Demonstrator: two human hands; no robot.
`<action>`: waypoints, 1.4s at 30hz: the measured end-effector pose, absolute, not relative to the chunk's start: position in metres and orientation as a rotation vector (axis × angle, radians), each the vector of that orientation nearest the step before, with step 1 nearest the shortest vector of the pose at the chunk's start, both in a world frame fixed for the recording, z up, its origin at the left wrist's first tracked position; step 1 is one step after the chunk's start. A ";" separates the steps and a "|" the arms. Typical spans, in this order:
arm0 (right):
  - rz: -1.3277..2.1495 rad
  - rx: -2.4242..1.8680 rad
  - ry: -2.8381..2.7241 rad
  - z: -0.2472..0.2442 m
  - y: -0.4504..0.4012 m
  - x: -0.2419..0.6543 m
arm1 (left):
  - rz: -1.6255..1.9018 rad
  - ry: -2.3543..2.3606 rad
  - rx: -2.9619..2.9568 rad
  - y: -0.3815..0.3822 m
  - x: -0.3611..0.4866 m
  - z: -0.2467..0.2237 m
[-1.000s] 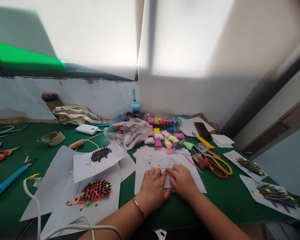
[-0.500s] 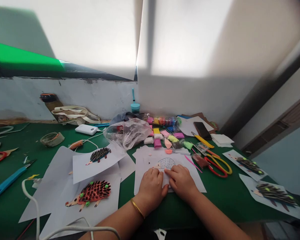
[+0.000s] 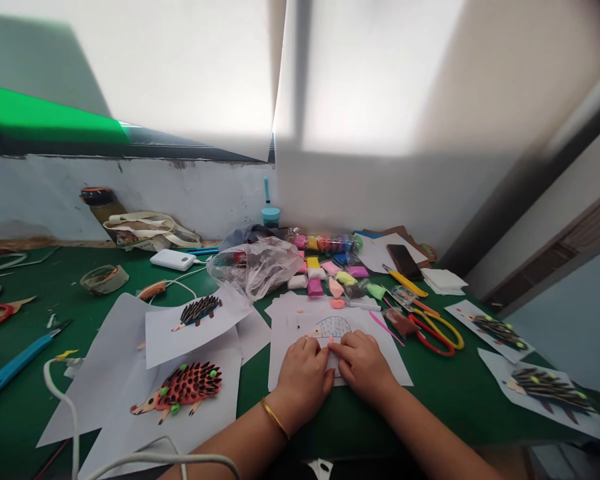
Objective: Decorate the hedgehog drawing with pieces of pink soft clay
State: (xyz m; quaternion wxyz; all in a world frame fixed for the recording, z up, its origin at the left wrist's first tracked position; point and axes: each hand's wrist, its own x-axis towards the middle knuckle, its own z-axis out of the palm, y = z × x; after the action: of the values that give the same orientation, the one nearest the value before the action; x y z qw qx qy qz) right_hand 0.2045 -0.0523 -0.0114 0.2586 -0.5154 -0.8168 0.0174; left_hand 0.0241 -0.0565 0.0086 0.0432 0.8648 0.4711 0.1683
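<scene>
In front of me lies a white sheet of paper (image 3: 290,320) with a hedgehog outline (image 3: 334,327) drawn in blue, its face part covered in peach clay. My left hand (image 3: 304,368) and my right hand (image 3: 364,363) rest on the sheet just below the drawing, fingers bent and fingertips almost meeting. Between those fingertips shows a small piece of pinkish clay (image 3: 331,341), pressed by both hands at the hedgehog's lower edge. My palms and the undersides of the fingers are hidden.
Behind the sheet are clay packets (image 3: 315,287) and a plastic bag (image 3: 255,267). To the right lie scissors (image 3: 433,333), a yellow cutter (image 3: 407,281), a phone (image 3: 405,260) and hedgehog pictures (image 3: 550,393). A red clay hedgehog (image 3: 187,390) and white cable (image 3: 63,387) are at left.
My fingertips have drawn slightly apart, so the pinkish clay between them now shows. Both hands otherwise stay in place on the sheet.
</scene>
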 end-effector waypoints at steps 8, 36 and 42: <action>0.192 -1.402 -1.984 -0.012 -0.034 0.225 | 0.507 1.431 2.641 -0.056 0.023 0.012; 0.820 -1.249 -1.753 0.014 -0.050 0.193 | 1.126 1.204 2.152 -0.046 0.010 0.014; 0.865 -1.173 -1.709 0.003 -0.062 0.188 | 1.149 1.131 2.089 -0.048 0.011 0.013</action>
State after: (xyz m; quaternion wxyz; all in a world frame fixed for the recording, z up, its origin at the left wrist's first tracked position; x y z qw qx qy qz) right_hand 0.1882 -0.0623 0.0030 0.4330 -0.4709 -0.6857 0.3472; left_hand 0.0105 -0.0479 0.0131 0.2490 0.7667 0.4150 0.4217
